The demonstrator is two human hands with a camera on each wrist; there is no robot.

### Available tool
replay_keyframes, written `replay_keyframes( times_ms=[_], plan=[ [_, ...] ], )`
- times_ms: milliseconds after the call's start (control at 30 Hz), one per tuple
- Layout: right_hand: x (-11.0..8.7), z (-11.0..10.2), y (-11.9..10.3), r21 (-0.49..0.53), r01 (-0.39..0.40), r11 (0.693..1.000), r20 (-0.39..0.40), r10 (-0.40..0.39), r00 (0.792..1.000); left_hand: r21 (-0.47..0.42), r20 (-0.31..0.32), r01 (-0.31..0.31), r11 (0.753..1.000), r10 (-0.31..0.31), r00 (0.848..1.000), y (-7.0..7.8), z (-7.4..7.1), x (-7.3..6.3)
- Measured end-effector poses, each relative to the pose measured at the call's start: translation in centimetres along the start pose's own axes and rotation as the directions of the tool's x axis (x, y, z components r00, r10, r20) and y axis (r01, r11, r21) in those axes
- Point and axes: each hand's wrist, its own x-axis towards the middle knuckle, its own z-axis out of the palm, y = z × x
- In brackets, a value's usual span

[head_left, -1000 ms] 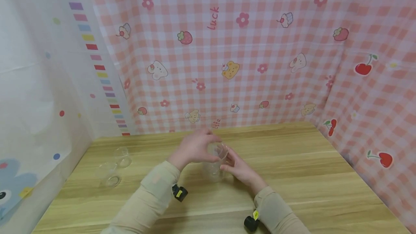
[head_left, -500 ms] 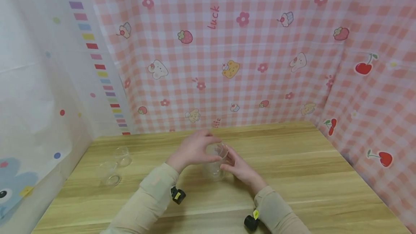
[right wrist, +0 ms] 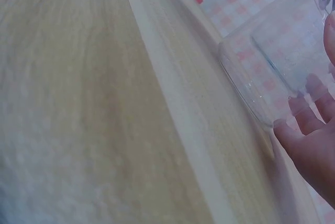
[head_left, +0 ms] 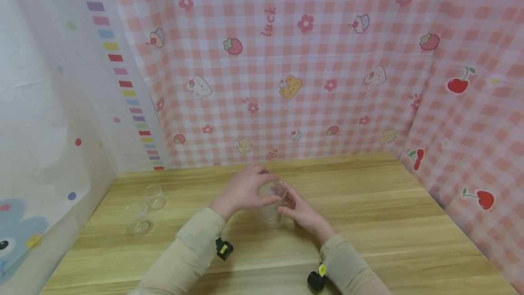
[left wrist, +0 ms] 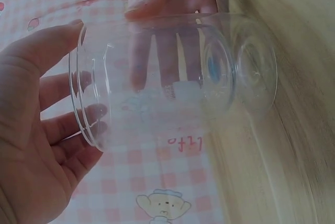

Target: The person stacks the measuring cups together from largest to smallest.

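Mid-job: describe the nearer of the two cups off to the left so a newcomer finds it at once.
On the wooden table, look left, past the left hand. Two clear cups sit there side by side: the near cup is the one closer to the person and farther left than the far cup.

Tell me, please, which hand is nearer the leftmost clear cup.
Left. The left hand is to the right of the leftmost clear cup; the right hand is farther right, on the right side of the held cup.
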Motion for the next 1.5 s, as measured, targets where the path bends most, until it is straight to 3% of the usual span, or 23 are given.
replay_keyframes(
  times_ms=[1500],
  plan=[
    [-0.04,0.10,-0.06,0.001,-0.007,1.000,0.003,0.007,1.000,-0.087,-0.019,0.052,0.995,-0.054,0.998,0.32,0.63,-0.59]
  ],
)
